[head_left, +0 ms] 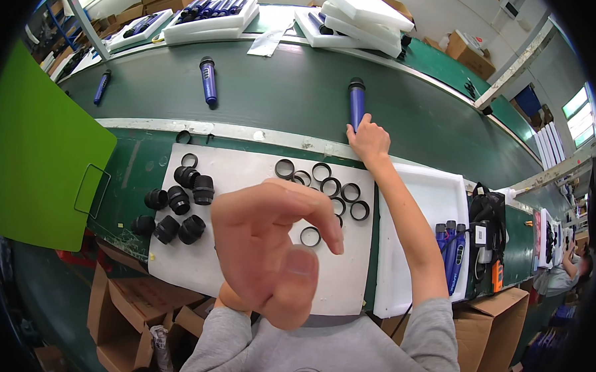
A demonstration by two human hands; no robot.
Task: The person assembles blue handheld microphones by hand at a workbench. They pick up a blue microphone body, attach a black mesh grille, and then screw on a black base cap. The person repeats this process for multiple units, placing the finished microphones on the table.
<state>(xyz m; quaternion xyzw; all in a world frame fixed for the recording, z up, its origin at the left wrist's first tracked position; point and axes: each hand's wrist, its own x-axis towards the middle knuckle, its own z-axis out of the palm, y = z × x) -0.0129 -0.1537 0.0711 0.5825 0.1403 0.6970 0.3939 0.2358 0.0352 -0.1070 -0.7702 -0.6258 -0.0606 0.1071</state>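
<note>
My left hand (268,251) is raised close to the view, its fingers half curled and the thumb apart from the index finger; nothing shows in it. With the right arm stretched forward, my right hand (370,141) has its fingers closed at the lower end of a blue microphone (357,102) with a black head, on the dark green belt. Under my left hand lies a white work mat (337,281). Several black rings (330,186) are spread on it. At its left edge sit several black ribbed caps (178,199), some partly off the mat.
Further along the belt (276,85) lie another blue microphone (209,82) and a smaller one (102,87). Foam trays (215,28) with microphones line the far side. A white foam tray (408,257) holding microphones sits at right. Left is a green panel (33,154); cardboard boxes (491,327) stand below.
</note>
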